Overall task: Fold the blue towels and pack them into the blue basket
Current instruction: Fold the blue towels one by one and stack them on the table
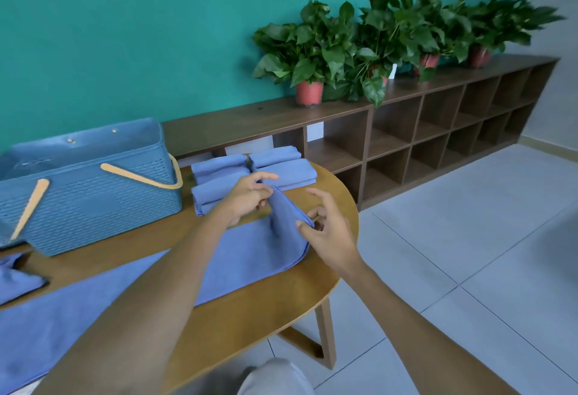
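Wooden oval table carries everything; head view only. Blue basket stands at the far left edge, open top, its two tan handles dropped outward over the near wall. Four folded towels lie in a tight block at the far edge, just right of the basket, touching one another. Another loose blue towel is crumpled at the left edge, in front of the basket.

Unfolded blue towel lies flat along the near half of the surface, long axis running from the near left corner toward the rounded right end. Its right-end corner is lifted into an upright peak between the hands. Left hand pinches the top of that peak, thumb and fingers closed on the cloth. Right hand grips the lower fold near the right edge with thumb and forefinger; remaining fingers spread loose. The left forearm crosses over the towel's middle and hides part of it.

Behind the table: low dark shelf unit against a teal wall, potted plants along its top. Pale tiled floor to the right.
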